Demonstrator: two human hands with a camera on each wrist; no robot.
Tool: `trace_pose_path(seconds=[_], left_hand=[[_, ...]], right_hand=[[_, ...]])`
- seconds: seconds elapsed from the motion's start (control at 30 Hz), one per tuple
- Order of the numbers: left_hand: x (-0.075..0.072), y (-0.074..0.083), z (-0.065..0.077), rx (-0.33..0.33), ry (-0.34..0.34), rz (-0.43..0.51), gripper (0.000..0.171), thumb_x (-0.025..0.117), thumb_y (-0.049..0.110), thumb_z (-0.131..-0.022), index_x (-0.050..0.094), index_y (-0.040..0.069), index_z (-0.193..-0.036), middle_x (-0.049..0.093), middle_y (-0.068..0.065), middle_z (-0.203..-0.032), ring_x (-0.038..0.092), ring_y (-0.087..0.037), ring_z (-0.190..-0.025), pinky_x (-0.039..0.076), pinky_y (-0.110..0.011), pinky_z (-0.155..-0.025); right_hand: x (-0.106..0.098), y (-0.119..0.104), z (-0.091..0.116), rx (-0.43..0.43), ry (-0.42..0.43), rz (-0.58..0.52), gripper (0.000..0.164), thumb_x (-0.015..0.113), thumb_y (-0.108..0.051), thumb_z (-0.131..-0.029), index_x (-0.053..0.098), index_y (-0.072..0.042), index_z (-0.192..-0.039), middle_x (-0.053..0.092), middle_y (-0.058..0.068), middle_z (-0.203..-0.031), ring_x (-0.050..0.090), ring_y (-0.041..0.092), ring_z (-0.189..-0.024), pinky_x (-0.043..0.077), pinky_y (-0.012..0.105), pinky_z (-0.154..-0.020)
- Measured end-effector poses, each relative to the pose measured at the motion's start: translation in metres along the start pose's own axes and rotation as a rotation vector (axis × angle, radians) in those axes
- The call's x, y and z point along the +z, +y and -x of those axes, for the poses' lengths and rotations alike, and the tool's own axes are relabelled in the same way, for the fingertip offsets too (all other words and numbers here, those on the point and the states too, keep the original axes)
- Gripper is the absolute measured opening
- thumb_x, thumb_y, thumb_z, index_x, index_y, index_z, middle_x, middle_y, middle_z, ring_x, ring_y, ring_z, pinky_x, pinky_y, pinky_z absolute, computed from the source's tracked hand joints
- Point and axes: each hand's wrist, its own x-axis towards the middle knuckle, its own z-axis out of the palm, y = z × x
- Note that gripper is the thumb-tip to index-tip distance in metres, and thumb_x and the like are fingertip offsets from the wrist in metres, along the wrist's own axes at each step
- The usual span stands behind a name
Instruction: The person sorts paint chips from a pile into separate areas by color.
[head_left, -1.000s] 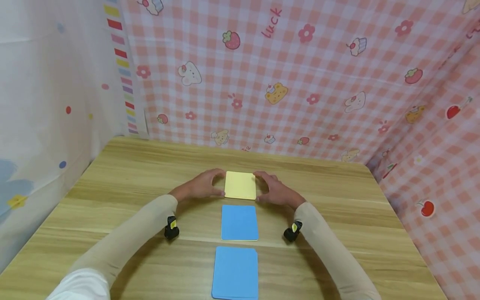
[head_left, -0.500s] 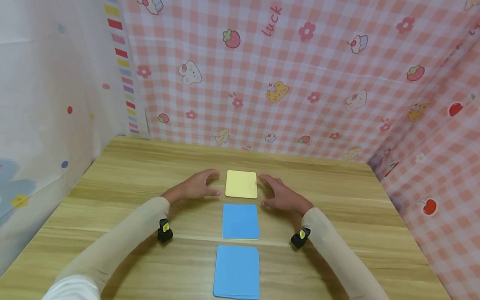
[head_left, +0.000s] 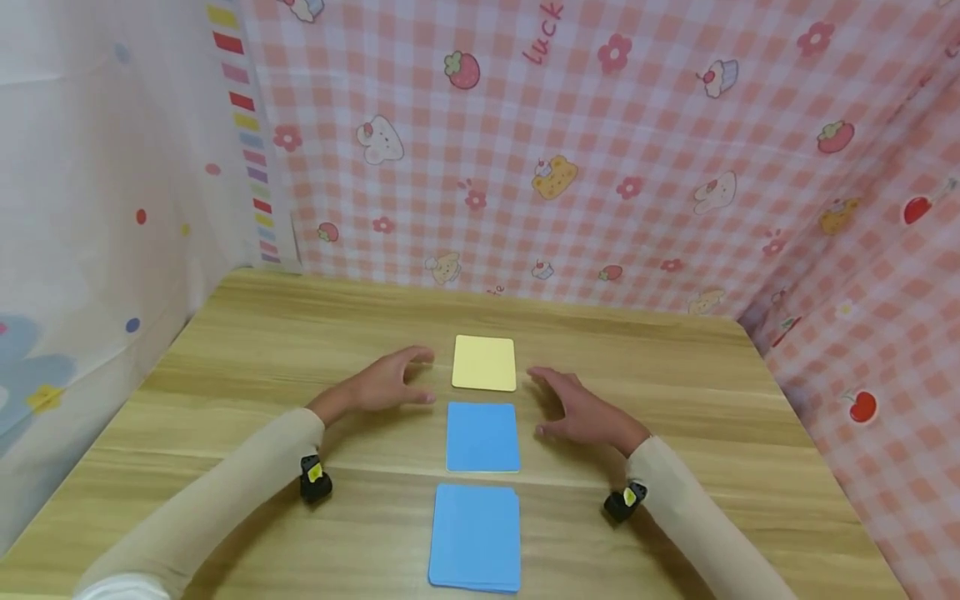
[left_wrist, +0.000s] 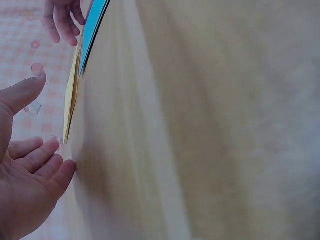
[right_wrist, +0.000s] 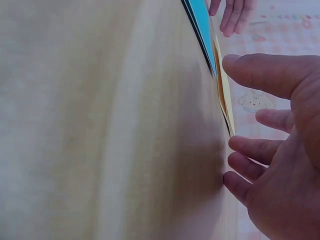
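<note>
Three square paper-like pieces lie in a column on the table. Farthest back is a yellow square (head_left: 483, 363), a blue square (head_left: 483, 437) sits in the middle, and a stack of blue squares (head_left: 475, 537) is nearest the front. My left hand (head_left: 387, 382) is spread to the left of the yellow and middle blue squares, apart from both. On the other side my right hand (head_left: 581, 407) is likewise spread, holding nothing. In the left wrist view the yellow square (left_wrist: 71, 95) shows edge-on beyond my left fingers, looking slightly bowed.
The wooden table (head_left: 187, 400) backs onto a pink checked cloth (head_left: 480, 125) with printed figures. A white cloth (head_left: 90, 150) hangs at the left, and more pink cloth hangs along the right side. Each wrist carries a small black camera (head_left: 315, 480).
Both hands have let go of the yellow square's sides and moved outward and slightly toward the front. The squares have stayed in their places on the table.
</note>
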Motion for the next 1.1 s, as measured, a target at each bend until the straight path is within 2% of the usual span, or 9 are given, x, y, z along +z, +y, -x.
trace_pose_path(seconds=[0.23,0.4,0.63,0.9,1.1], left_hand=[[0.009,0.004,0.015,-0.005,-0.018,0.023,0.082,0.078,0.020,-0.091,0.032,-0.005,-0.153,0.040,-0.022,-0.155,0.035,-0.043,-0.144,0.030,-0.053,-0.117],[0.017,0.006,0.023,0.016,-0.024,0.014,0.089,0.081,0.023,-0.088,0.029,-0.006,-0.154,0.039,-0.023,-0.155,0.034,-0.039,-0.146,0.028,-0.052,-0.119],[0.027,0.009,0.028,0.057,-0.040,-0.129,0.092,0.084,0.031,-0.084,0.035,-0.006,-0.152,0.039,-0.023,-0.155,0.033,-0.037,-0.146,0.024,-0.051,-0.120],[0.037,0.010,0.029,0.140,-0.107,-0.284,0.095,0.085,0.037,-0.081,0.035,-0.004,-0.151,0.041,-0.021,-0.150,0.036,-0.036,-0.138,0.034,-0.052,-0.114],[0.040,0.011,0.030,0.165,-0.102,-0.345,0.096,0.086,0.037,-0.080,0.035,-0.003,-0.151,0.044,-0.018,-0.145,0.039,-0.032,-0.132,0.038,-0.049,-0.111]], right_hand=[[0.008,-0.006,0.018,0.037,-0.009,0.001,0.089,0.081,-0.021,-0.087,0.030,-0.015,-0.159,0.031,0.010,-0.160,0.028,0.032,-0.145,0.030,0.054,-0.116],[0.015,-0.012,0.027,0.022,-0.018,0.030,0.091,0.083,-0.023,-0.086,0.030,-0.018,-0.159,0.032,0.008,-0.160,0.030,0.031,-0.144,0.033,0.054,-0.115],[0.021,-0.019,0.030,-0.042,-0.023,0.069,0.092,0.084,-0.025,-0.084,0.031,-0.016,-0.159,0.035,0.007,-0.159,0.030,0.035,-0.142,0.034,0.057,-0.112],[0.026,-0.022,0.025,-0.046,-0.027,0.138,0.093,0.086,-0.029,-0.083,0.032,-0.022,-0.158,0.039,0.000,-0.157,0.030,0.034,-0.142,0.028,0.060,-0.112],[0.027,-0.024,0.025,-0.041,-0.026,0.144,0.092,0.085,-0.030,-0.084,0.031,-0.021,-0.159,0.041,0.000,-0.155,0.030,0.032,-0.141,0.027,0.058,-0.111]])
